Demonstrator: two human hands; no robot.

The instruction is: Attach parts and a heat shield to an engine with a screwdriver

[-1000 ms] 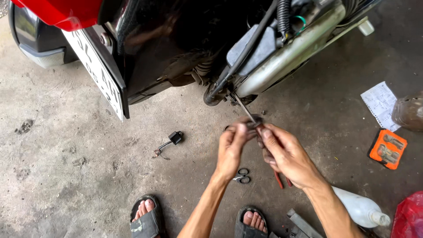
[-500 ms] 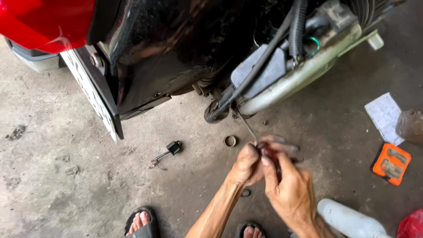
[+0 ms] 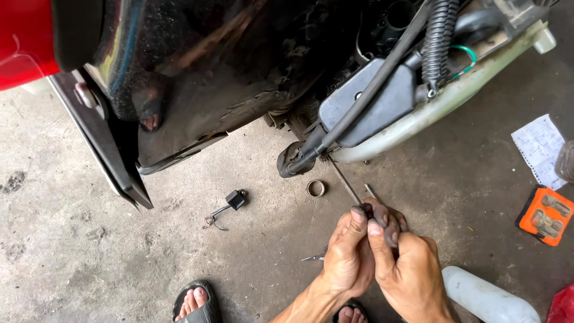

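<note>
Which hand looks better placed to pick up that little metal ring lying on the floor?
Probably the left hand: the ring lies on its side, while the right hand sits farther away.

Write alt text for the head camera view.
Two bare hands, left hand and right hand, pinch the end of a thin metal cable coming from a motorbike. A metal ring and small black connector lie on the concrete floor.

The person's left hand point(image 3: 347, 257) and right hand point(image 3: 409, 275) are bare (grease-stained fingertips), forearms sleeveless, feet in dark sandals point(image 3: 194, 305).
</note>
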